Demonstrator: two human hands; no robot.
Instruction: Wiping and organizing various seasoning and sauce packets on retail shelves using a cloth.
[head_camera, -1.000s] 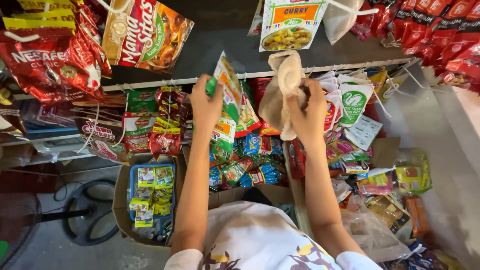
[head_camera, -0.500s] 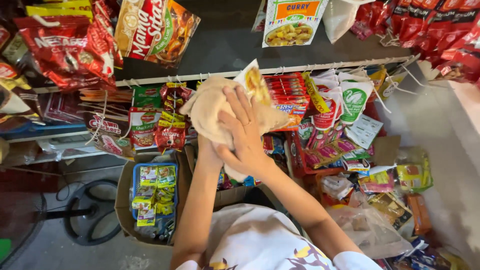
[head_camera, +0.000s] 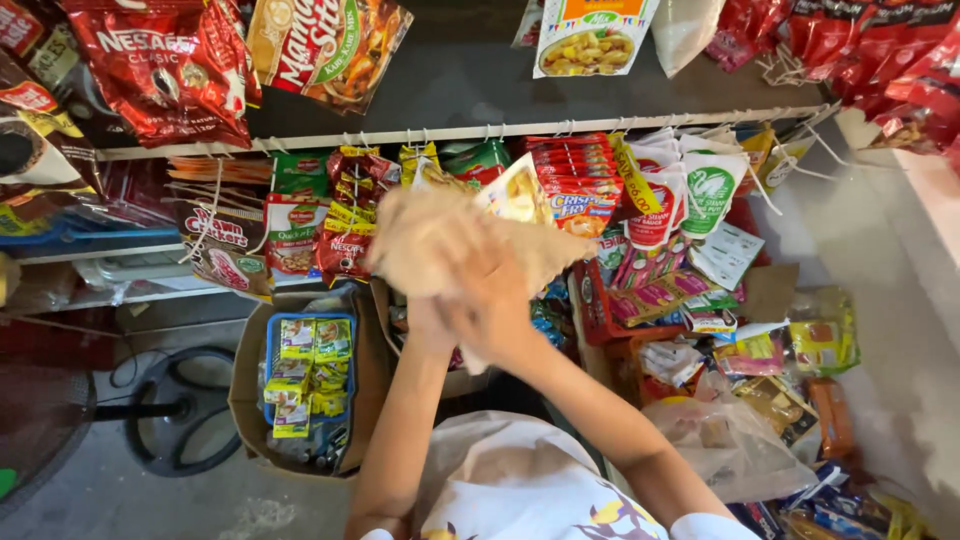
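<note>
Two hands meet in front of the hanging sachets: my left hand (head_camera: 432, 322) sits low under a beige cloth (head_camera: 440, 240), touching it, its grip hidden, while my right hand (head_camera: 495, 300) presses the cloth, fingers closed on it. Further right, white-green packets (head_camera: 700, 190) hang from the rail (head_camera: 600, 125).

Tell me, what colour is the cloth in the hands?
The cloth is light beige, blurred; the head view, the only one, shows it.
</note>
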